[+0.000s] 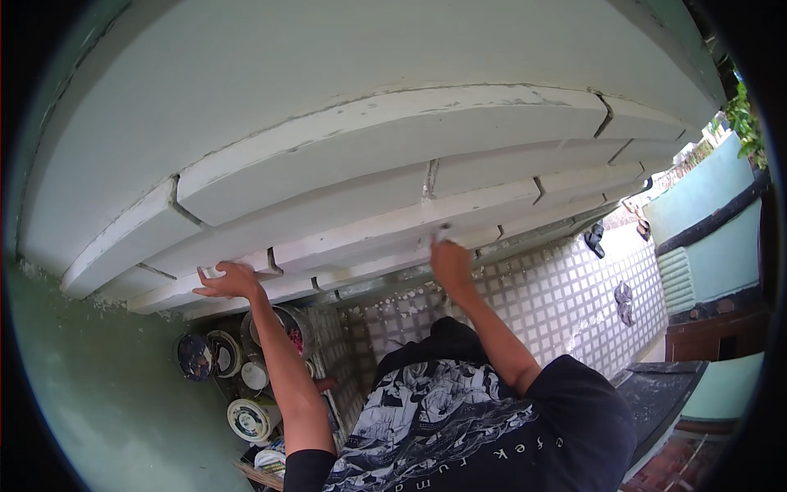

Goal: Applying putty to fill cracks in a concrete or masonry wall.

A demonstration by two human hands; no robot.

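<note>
The head view shows a white wall (352,49) with stepped white mouldings (385,123) crossed by dark notches, with chipped paint along the edges. My left hand (228,280) is at a lower moulding on the left, fingers curled at its edge around something small and white (215,271) that I cannot make out. My right hand (450,264) is closed round a small tool (443,232), held against or just before the lower mouldings, below a vertical whitish streak. The tool's tip is too small to make out.
Paint buckets (250,420) and tins (195,357) crowd the lower left beside a green wall (106,361). On the tiled floor (533,295) lie white flakes and dark footwear (594,239). A dark slab (656,402) and turquoise wall (705,205) with leaves above are at right.
</note>
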